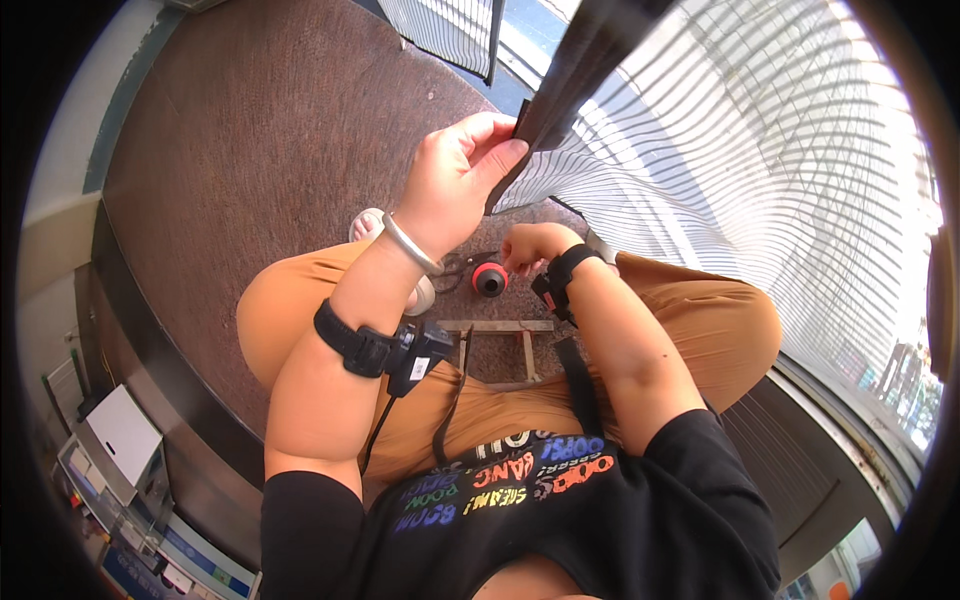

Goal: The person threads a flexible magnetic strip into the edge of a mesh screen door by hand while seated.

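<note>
2 hands, left hand (pixel 452 180) pinching black strip (pixel 507 183), right hand (pixel 540 246) curled

The strip (pixel 506 186) is black, the curtain (pixel 740 150) grey-striped.

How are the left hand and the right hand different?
The left hand pinches a dark strip; the right hand is beside a red-and-black round thing. The left hand has a silver bangle at its wrist; the right hand, a black strap. Both hands are bare.
</note>
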Tool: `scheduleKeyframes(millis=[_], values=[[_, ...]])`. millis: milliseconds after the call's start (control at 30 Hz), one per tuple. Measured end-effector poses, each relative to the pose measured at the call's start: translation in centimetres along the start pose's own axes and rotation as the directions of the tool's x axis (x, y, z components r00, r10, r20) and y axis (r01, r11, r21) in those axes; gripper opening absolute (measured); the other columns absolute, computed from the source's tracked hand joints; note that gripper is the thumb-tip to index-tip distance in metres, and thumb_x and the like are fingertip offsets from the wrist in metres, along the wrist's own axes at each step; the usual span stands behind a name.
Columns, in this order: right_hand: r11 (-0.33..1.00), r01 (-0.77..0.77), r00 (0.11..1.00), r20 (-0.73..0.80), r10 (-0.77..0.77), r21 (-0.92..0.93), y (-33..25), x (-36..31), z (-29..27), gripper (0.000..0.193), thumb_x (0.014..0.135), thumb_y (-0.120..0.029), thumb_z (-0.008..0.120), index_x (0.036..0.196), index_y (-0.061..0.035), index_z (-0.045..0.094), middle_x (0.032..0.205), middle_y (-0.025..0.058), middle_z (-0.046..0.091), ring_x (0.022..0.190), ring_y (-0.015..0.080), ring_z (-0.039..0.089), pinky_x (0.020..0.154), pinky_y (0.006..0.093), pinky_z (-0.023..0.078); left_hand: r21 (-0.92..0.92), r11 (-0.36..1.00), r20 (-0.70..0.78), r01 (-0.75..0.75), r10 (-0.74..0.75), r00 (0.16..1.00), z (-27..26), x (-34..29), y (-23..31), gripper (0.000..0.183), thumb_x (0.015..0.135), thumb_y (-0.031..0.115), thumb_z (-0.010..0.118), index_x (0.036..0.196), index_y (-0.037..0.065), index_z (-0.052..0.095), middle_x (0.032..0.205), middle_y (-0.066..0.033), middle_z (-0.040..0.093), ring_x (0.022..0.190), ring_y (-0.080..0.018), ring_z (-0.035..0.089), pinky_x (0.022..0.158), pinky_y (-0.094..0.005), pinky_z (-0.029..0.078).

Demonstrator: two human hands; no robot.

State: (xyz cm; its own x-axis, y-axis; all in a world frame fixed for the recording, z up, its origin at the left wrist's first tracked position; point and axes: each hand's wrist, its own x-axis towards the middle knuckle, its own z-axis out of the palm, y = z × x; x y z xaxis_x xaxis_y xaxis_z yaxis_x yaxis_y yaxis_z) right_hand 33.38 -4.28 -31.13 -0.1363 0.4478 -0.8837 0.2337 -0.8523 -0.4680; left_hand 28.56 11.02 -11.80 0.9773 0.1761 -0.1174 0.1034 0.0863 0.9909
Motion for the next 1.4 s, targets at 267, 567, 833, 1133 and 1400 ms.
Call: scheduleKeyframes(millis=[267, 567, 833, 1133, 1400], values=[[0.848, 0.499, 0.865, -0.158, -0.476, 0.18, -6.8, -17.9, -0.5, 0.008, 0.091, -0.01, 0.051, 0.089, -0.0027, 0.056, 0.069, 0.0022, 0.06, 0.063, 0.0087, 0.058, 0.059, 0.0214, 0.047, 0.074, 0.993, -0.008, -0.086, 0.087, 0.996, -0.8, 1.5, -0.6, 0.018, 0.091, 0.012, 0.058, 0.103, -0.001, 0.061, 0.091, -0.0002, 0.064, 0.081, -0.0054, 0.056, 0.075, -0.0215, 0.046], [0.241, 0.812, 0.582, -0.713, -0.39, 0.531, -7.3, -22.3, 5.6, 0.007, 0.091, -0.009, 0.055, 0.095, -0.0031, 0.054, 0.091, 0.0089, 0.065, 0.074, 0.0112, 0.063, 0.067, 0.0202, 0.051, 0.113, 0.986, 0.018, -0.124, 0.122, 0.992, 0.2, 0.9, -0.3, 0.016, 0.09, 0.015, 0.06, 0.095, 0.0, 0.063, 0.08, 0.0017, 0.063, 0.072, -0.0046, 0.054, 0.066, -0.0214, 0.046], [0.108, 0.824, 0.56, -0.775, -0.293, 0.556, -8.5, -18.6, 5.9, 0.01, 0.092, -0.015, 0.056, 0.094, -0.0045, 0.054, 0.077, 0.007, 0.066, 0.06, 0.0089, 0.061, 0.046, 0.0173, 0.041, -0.033, 0.996, 0.007, -0.08, 0.081, 0.997, 0.3, 0.4, -0.5, 0.018, 0.091, 0.018, 0.06, 0.095, 0.0, 0.063, 0.081, 0.0014, 0.062, 0.072, -0.005, 0.054, 0.065, -0.0212, 0.047], [0.049, 0.88, 0.472, -0.86, -0.195, 0.472, -8.7, -17.7, 5.2, 0.01, 0.09, -0.015, 0.058, 0.089, -0.0049, 0.055, 0.063, -0.0007, 0.056, 0.051, 0.0048, 0.049, 0.046, 0.0169, 0.036, -0.089, 0.995, 0.007, -0.046, 0.046, 0.999, 0.6, 0.3, 0.4, 0.022, 0.09, 0.02, 0.062, 0.096, -0.001, 0.062, 0.083, -0.0017, 0.064, 0.072, -0.0073, 0.058, 0.067, -0.0237, 0.051], [0.044, 0.877, 0.479, -0.861, -0.169, 0.479, -8.9, -17.9, 4.9, 0.01, 0.089, -0.014, 0.059, 0.089, -0.0046, 0.055, 0.062, -0.0017, 0.055, 0.051, 0.0046, 0.048, 0.047, 0.0171, 0.035, -0.108, 0.994, 0.02, -0.011, 0.014, 1.0, 0.5, 0.4, 0.1, 0.021, 0.09, 0.02, 0.062, 0.096, 0.0, 0.062, 0.083, -0.0013, 0.064, 0.072, -0.0067, 0.058, 0.068, -0.0239, 0.051]])
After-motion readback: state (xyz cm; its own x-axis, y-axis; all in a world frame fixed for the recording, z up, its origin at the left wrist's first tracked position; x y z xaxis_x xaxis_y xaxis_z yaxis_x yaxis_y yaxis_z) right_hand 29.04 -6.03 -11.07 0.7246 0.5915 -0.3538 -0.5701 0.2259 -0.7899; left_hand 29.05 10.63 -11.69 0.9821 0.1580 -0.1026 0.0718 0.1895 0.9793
